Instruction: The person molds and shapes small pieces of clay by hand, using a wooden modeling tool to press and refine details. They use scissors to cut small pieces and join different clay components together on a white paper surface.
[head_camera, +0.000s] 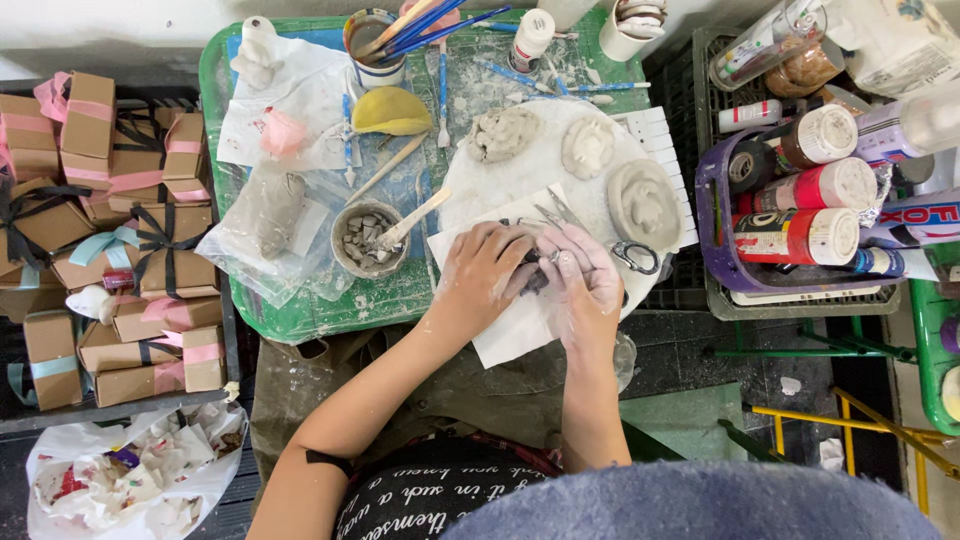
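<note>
My left hand (482, 275) and my right hand (583, 280) meet over a white sheet of paper (510, 335) at the near edge of a green tray (300, 318). Both hands are dusted with grey clay and close together around a small dark grey lump of clay (531, 271), mostly hidden by the fingers. Just beyond them lie metal scissors (622, 252) and thin metal tools. On a round white board (545, 165) sit three shaped clay pieces: one at the left (503, 132), one in the middle (587, 146), and a coiled one at the right (643, 200).
A small bowl of clay bits with a wooden stick (366, 240), a yellow sponge (391, 111), a cup of brushes (375, 45) and clay wrapped in plastic (268, 215) share the tray. Ribboned cardboard boxes (110, 230) stack at left. Paint bottles in a basket (800, 205) stand at right.
</note>
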